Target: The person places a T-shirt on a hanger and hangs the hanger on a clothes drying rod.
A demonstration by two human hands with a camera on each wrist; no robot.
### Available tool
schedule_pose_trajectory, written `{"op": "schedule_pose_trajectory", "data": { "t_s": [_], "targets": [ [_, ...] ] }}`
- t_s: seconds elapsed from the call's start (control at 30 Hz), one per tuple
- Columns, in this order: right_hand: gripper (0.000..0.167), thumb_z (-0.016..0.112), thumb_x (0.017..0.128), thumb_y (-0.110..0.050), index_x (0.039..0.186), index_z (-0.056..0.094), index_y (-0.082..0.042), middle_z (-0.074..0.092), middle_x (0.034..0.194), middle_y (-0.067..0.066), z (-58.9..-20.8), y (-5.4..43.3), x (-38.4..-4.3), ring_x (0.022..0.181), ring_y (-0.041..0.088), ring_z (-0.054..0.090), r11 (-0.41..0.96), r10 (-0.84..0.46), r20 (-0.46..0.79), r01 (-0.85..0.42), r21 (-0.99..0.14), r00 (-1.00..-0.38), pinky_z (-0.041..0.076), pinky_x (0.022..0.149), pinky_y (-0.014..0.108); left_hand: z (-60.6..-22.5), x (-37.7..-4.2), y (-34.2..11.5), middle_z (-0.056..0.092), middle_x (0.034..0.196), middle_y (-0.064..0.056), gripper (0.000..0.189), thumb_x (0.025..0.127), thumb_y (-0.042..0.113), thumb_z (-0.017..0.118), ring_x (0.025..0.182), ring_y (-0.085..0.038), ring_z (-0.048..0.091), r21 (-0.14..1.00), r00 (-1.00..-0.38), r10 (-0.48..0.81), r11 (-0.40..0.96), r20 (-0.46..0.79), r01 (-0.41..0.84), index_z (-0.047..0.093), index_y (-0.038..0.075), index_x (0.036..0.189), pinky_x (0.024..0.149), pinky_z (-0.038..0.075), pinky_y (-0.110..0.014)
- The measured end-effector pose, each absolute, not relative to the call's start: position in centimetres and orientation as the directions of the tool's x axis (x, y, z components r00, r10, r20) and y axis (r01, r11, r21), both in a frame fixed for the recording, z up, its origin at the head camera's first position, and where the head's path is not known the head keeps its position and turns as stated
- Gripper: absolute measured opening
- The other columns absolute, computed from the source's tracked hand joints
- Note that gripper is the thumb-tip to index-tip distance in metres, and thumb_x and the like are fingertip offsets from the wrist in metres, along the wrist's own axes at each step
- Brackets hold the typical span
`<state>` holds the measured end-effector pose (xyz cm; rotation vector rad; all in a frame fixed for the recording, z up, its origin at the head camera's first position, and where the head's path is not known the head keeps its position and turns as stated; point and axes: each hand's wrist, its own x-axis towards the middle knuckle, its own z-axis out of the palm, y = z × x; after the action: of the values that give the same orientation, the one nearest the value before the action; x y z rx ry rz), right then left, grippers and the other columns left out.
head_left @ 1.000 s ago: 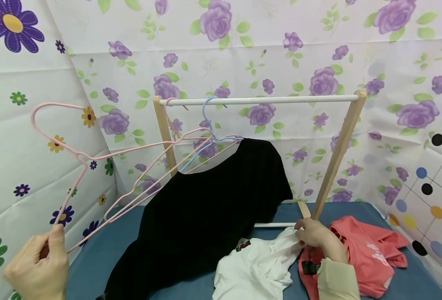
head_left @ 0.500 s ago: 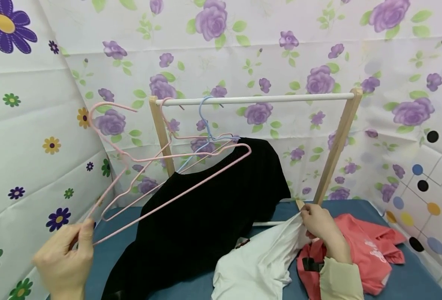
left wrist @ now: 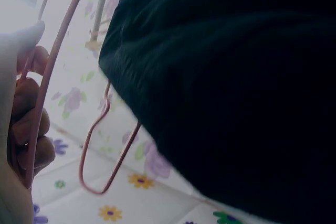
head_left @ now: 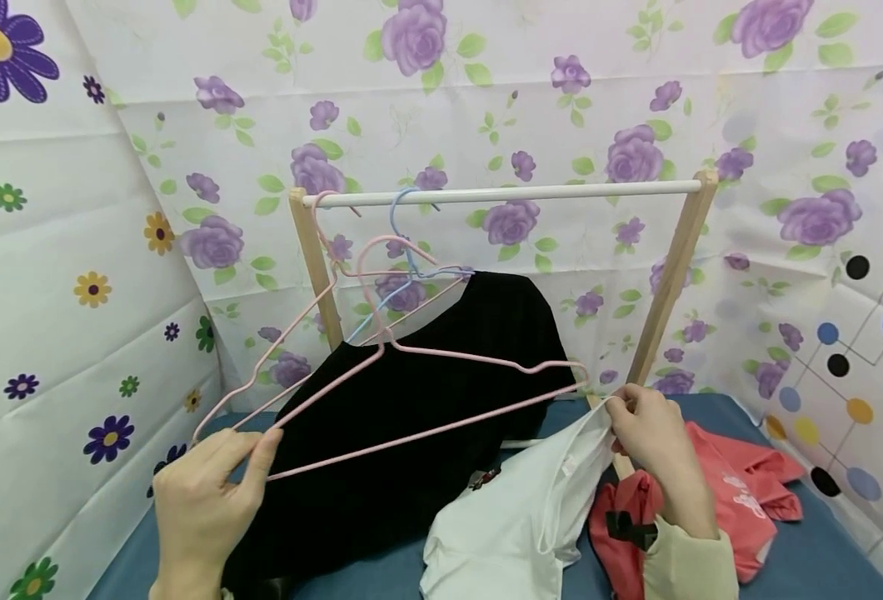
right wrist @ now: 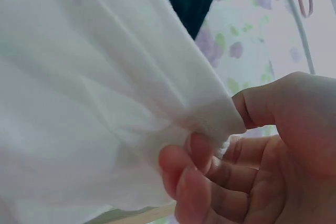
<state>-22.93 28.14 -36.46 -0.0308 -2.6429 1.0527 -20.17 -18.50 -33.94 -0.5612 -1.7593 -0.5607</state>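
My left hand (head_left: 212, 492) grips one end of a pink hanger (head_left: 441, 437), whose hook points up and whose far end reaches the collar of a white shirt (head_left: 501, 533). In the left wrist view the fingers curl round the hanger's wire (left wrist: 48, 72). My right hand (head_left: 655, 433) pinches the shirt's edge between thumb and fingers and holds it raised, while the rest of the shirt lies on the blue surface. The right wrist view shows the white fabric (right wrist: 105, 93) stretched away from the fingertips.
Behind the held hanger, a black top (head_left: 486, 333) hangs from a blue hanger (head_left: 395, 218) on the rack's white rail (head_left: 561, 193). Another pink hanger (head_left: 316, 218) hangs at the rail's left. A coral garment (head_left: 741, 508) lies on the blue surface (head_left: 824, 558) at right.
My left hand has carried the pink hanger rightward and lower, bringing its far end to the white shirt. The right hand has lifted the shirt's edge up from the surface.
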Motion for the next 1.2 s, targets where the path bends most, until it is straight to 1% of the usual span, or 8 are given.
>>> {"op": "schedule_pose_trajectory", "data": {
  "t_s": [0.07,0.2,0.33,0.5,0.73,0.9,1.0,1.2],
  "targets": [
    [0.029,0.044,0.099,-0.018,0.104,0.067,-0.001,0.062,0.069,0.004,-36.0,28.1,-22.5,0.055,0.02,0.063,0.728,0.142,0.28,-0.092,-0.68,-0.949,0.048,0.058,0.033,-34.0,-20.3,-18.1,0.049,0.055,0.01,0.048,0.099,0.044,0.055,0.044,-0.001,0.033,0.08,-0.256,0.116,0.759,0.96,0.646,0.068,0.013,0.065,0.04,0.027,-0.017],
    [0.028,0.046,0.099,-0.018,0.103,0.068,-0.001,0.064,0.07,0.005,-35.3,28.0,-21.7,0.055,0.019,0.063,0.708,0.179,0.303,-0.091,-0.7,-0.936,0.05,0.056,0.031,-34.2,-20.7,-17.2,0.044,0.055,0.013,0.047,0.1,0.044,0.054,0.047,0.003,0.028,0.044,-0.253,0.169,0.747,0.952,0.664,0.067,0.015,0.065,0.041,0.021,-0.014],
    [0.027,0.048,0.098,-0.019,0.1,0.069,-0.002,0.065,0.071,0.005,-34.8,27.9,-21.2,0.056,0.019,0.064,0.707,0.216,0.329,-0.085,-0.702,-0.919,0.052,0.053,0.03,-34.6,-21.1,-16.6,0.046,0.057,0.013,0.045,0.1,0.043,0.054,0.047,0.003,0.029,0.019,-0.247,0.203,0.736,0.947,0.677,0.067,0.016,0.066,0.041,0.026,-0.016],
    [0.027,0.046,0.096,-0.018,0.096,0.07,-0.005,0.064,0.066,0.001,-34.4,27.7,-20.7,0.055,0.017,0.062,0.742,0.238,0.346,-0.061,-0.668,-0.908,0.049,0.053,0.031,-35.1,-21.3,-15.9,0.051,0.058,0.011,0.046,0.1,0.043,0.053,0.047,0.001,0.037,0.007,-0.256,0.23,0.732,0.939,0.681,0.067,0.016,0.066,0.042,0.033,-0.018],
    [0.026,0.045,0.092,-0.013,0.088,0.07,-0.01,0.058,0.06,-0.001,-34.1,27.5,-20.3,0.053,0.017,0.054,0.788,0.273,0.407,-0.04,-0.614,-0.872,0.04,0.05,0.031,-35.1,-21.5,-14.9,0.047,0.058,0.012,0.043,0.1,0.042,0.054,0.047,0.0,0.035,-0.01,-0.258,0.247,0.741,0.934,0.672,0.065,0.018,0.066,0.041,0.029,-0.016],
    [0.026,0.046,0.092,-0.014,0.093,0.071,-0.007,0.062,0.061,0.0,-34.2,27.6,-20.1,0.053,0.014,0.058,0.782,0.29,0.406,-0.03,-0.623,-0.867,0.04,0.047,0.03,-35.0,-21.4,-15.0,0.049,0.057,0.011,0.045,0.1,0.044,0.053,0.047,0.0,0.036,-0.008,-0.267,0.241,0.757,0.933,0.653,0.066,0.017,0.067,0.041,0.029,-0.017],
    [0.025,0.047,0.093,-0.015,0.094,0.07,-0.007,0.061,0.061,0.001,-34.1,27.6,-20.2,0.053,0.015,0.057,0.782,0.289,0.394,-0.021,-0.623,-0.873,0.039,0.048,0.031,-34.9,-21.4,-15.1,0.049,0.058,0.011,0.045,0.1,0.044,0.052,0.047,-0.001,0.037,-0.005,-0.275,0.239,0.764,0.931,0.645,0.066,0.017,0.067,0.041,0.029,-0.018],
    [0.028,0.048,0.097,-0.021,0.102,0.07,-0.005,0.061,0.061,-0.002,-34.0,27.5,-20.2,0.053,0.017,0.057,0.777,0.229,0.367,-0.058,-0.627,-0.901,0.042,0.05,0.032,-35.4,-21.6,-14.4,0.051,0.059,0.009,0.042,0.101,0.041,0.054,0.047,-0.004,0.042,-0.026,-0.246,0.255,0.742,0.935,0.67,0.066,0.017,0.069,0.041,0.032,-0.02]
  ]
}}
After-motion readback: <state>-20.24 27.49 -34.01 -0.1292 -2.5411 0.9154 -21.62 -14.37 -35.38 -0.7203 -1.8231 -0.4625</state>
